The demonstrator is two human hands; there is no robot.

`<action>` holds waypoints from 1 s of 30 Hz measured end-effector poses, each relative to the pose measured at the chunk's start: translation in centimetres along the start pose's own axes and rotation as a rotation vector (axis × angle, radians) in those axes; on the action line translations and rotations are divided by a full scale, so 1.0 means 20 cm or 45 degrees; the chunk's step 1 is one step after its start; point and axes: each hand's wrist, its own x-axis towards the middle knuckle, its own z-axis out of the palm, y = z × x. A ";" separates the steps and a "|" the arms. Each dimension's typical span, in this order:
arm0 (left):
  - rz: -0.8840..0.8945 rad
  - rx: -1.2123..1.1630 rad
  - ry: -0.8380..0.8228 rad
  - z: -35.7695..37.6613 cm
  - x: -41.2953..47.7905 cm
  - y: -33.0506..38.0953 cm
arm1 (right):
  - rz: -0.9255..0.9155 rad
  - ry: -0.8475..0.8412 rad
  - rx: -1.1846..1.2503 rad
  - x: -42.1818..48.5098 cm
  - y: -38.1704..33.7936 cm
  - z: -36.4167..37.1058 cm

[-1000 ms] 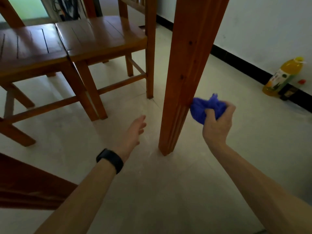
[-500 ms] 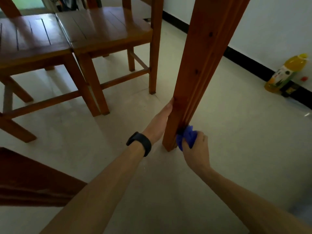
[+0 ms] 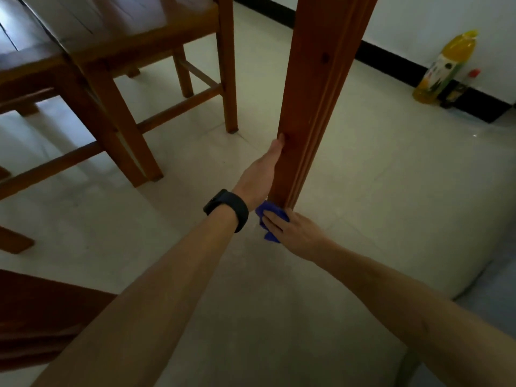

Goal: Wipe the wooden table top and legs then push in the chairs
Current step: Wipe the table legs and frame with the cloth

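The cloth (image 3: 268,215) is pressed against the foot of the leg (image 3: 315,107), at its near corner where it meets the floor (image 3: 377,196). This is done by the right grip (image 3: 291,233), whose fingers are laid out flat over the cloth rather than curled round it. It is judged that the cloth is spread over the wood this way so that the lowest part can be reached.

The left grip (image 3: 262,174) is laid straight along the leg's left face, higher up, with nothing held in it. It is probably set there to steady the leg, or the crouched body, against the push of the wiping. A watch (image 3: 229,209) is worn at that wrist.

Two chairs (image 3: 134,43) are stood side by side to the left of the leg, apart from it. Since the surface itself is out of view, it cannot be told whether they are pushed in. A bottle (image 3: 444,68) is stood against the wall (image 3: 418,18) at the far right, well apart from the work.

The wiping of the legs is judged to be in hand, and the chairs are taken to be left for last.
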 end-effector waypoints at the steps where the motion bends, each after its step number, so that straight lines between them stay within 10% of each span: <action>1: 0.001 0.012 -0.008 0.00 0.00 0.00 | 0.067 0.011 0.006 0.01 0.02 0.01; 6: -0.023 0.104 -0.026 0.00 -0.02 -0.01 | 0.228 -0.469 0.204 -0.03 0.00 0.03; 13: -0.161 0.744 0.041 -0.13 -0.21 -0.45 | 0.403 -0.393 0.959 -0.20 -0.18 -0.01; 19: -0.201 1.610 -0.047 -0.40 -0.59 -0.76 | 0.288 -0.195 1.214 -0.14 -0.33 -0.26; 30: 0.301 2.019 -0.050 -0.55 -1.30 -0.53 | -0.232 0.437 1.870 -0.01 -0.61 -1.11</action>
